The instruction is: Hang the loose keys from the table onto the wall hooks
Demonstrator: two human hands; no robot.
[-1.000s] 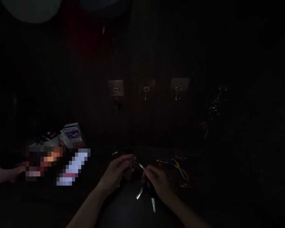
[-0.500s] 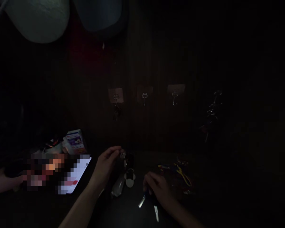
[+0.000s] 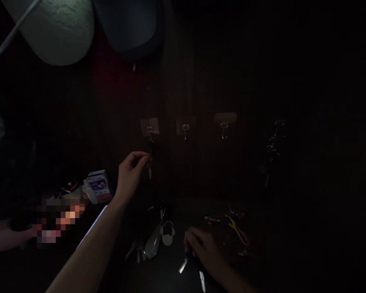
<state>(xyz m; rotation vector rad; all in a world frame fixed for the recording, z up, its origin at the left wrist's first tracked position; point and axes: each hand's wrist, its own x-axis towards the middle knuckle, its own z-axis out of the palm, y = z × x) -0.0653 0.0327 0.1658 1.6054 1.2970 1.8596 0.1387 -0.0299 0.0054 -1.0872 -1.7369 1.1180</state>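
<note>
Reaching up from the counter (image 3: 167,280), the left hand (image 3: 131,173) now sits higher than a moment ago, its grip pinching a key bunch (image 3: 149,169) just below the leftmost of three wall hooks (image 3: 149,132) on a dark paneled wall (image 3: 195,81). The right hand (image 3: 203,254) stays low, its grip closed over keys (image 3: 183,265) on the counter, near a white round fob (image 3: 167,235) and a yellow cord (image 3: 238,230). Farther left sit a carton (image 3: 97,186) and another person's hand (image 3: 6,238).
</note>
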